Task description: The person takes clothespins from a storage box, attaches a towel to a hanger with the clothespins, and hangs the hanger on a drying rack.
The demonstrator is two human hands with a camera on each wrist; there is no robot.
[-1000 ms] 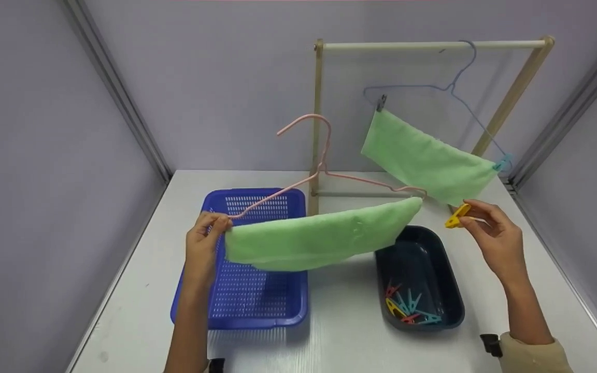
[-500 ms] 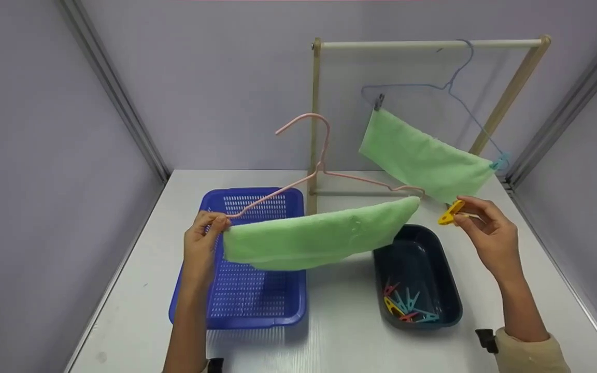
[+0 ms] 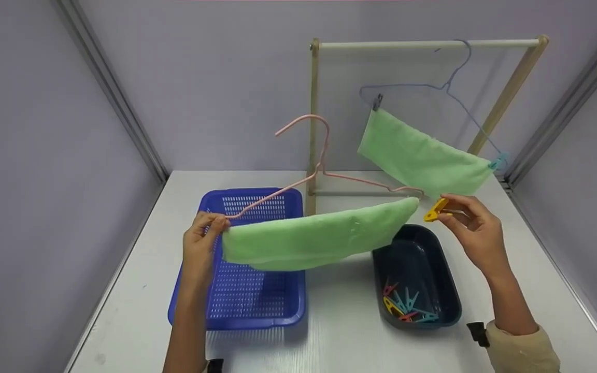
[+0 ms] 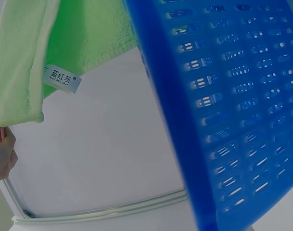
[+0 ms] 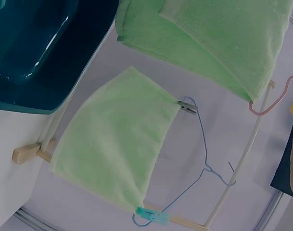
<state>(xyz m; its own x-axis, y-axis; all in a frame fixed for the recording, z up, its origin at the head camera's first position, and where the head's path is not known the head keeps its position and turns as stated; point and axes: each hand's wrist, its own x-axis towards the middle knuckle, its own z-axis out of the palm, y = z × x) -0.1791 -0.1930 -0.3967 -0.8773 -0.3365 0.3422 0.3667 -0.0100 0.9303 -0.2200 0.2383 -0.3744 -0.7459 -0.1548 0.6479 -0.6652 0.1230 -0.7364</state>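
My left hand (image 3: 200, 238) pinches the left end of a pink hanger (image 3: 298, 181) together with the corner of a green towel (image 3: 309, 241). The towel lies along the hanger's lower side and droops above the table; a white label (image 4: 62, 78) shows on it in the left wrist view. My right hand (image 3: 477, 233) pinches a yellow clothespin (image 3: 436, 210) between thumb and fingers, just right of the towel's right corner and the hanger's right end. In the right wrist view, only part of that hand and the yellow clothespin shows at the right edge.
Behind, a wooden rack (image 3: 423, 45) carries a blue hanger (image 3: 446, 85) with another green towel (image 3: 423, 155), clipped by a grey clothespin (image 3: 378, 102) and a turquoise one. A blue basket (image 3: 298, 311) stands below the left hand. A dark bin (image 3: 433, 269) holds several clothespins.
My right hand has moved left with the yellow clothespin, closer to the towel's right corner. The left hand, hanger and towel have stayed nearly still.
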